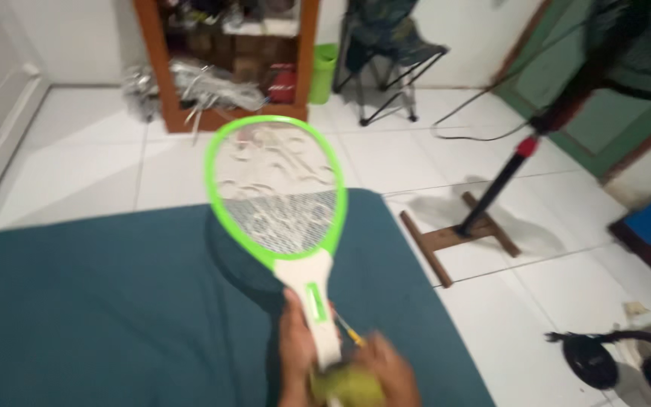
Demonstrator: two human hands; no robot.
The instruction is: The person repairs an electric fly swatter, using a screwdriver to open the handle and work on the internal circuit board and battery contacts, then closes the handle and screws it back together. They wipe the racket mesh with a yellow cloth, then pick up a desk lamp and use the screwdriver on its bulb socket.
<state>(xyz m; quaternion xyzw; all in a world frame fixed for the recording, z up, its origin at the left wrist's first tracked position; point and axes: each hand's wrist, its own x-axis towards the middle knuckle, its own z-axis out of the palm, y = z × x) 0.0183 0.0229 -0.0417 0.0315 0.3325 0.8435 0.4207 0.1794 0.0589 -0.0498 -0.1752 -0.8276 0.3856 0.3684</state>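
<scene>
Plastic, mesh, cloth and tile

The racket-shaped swatter (279,197) has a glossy green plastic rim, fine metal-looking mesh and a smooth white plastic handle. Under it lies matt teal cloth (114,316). The floor (551,301) is glossy white tile; the shelf (307,60) looks like varnished wood

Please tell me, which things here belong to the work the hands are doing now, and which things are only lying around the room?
In hand:
- green and white plastic racket-shaped insect swatter, handle held by the left hand
- thin yellow-tipped tool at the blurred right hand

Lying about:
- teal mattress sheet
- wooden shelf
- folding chair
- standing fan
- green bin
</scene>
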